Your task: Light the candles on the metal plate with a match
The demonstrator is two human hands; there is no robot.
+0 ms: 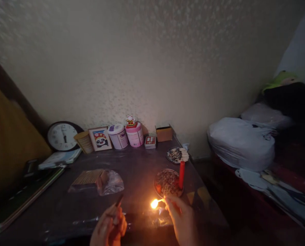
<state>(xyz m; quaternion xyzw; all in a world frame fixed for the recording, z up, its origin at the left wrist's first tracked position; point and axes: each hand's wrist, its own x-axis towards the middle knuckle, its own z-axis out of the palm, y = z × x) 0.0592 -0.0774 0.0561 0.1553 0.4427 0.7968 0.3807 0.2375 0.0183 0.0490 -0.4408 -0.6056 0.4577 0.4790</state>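
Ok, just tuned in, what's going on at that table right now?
A person's right hand holds a burning match just in front of a round plate with an unlit red candle standing on it. The left hand grips a small dark matchbox. A bag of sticks lies further left on the table.

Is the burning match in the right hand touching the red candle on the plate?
Apart. The head view shows the burning match held by the right hand low and left of the red candle, with plate between.
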